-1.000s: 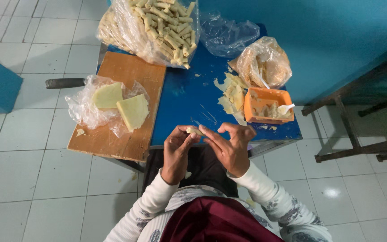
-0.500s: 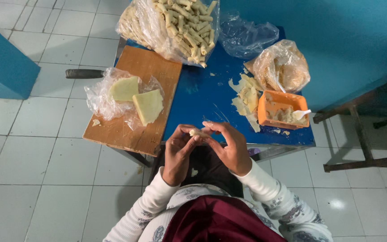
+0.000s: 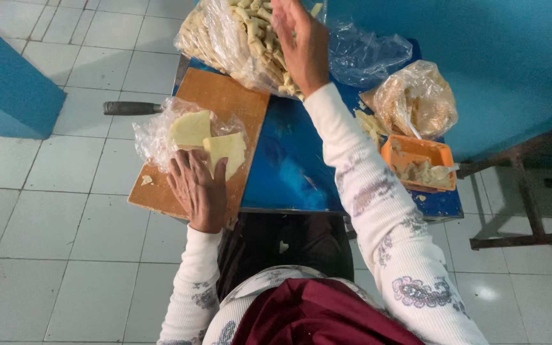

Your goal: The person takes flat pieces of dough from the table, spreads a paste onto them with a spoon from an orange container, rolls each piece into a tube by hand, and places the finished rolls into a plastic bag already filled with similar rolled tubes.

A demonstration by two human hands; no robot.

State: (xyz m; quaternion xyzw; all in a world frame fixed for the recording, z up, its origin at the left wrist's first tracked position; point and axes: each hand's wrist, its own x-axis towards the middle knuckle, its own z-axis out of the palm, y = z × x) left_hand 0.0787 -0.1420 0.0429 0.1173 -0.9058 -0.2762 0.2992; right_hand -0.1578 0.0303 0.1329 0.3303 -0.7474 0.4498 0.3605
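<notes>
Our left hand (image 3: pixel 198 186) lies flat and spread on the wooden cutting board (image 3: pixel 225 102), touching 2 pale dough sheets (image 3: pixel 209 137) on crinkled plastic; they look soft, thin and tearable, best lifted by an edge. Our right hand (image 3: pixel 301 41), fingers loosely extended, reaches over the bag of rolled sticks (image 3: pixel 244 32) on the blue table (image 3: pixel 295 160); its fingertips are cut off.

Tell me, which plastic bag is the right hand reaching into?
The right hand is over the big clear bag of pale rolled sticks at the table's far end. The crumpled empty-looking bag and the bag of crumbly filling lie apart, untouched.
</notes>
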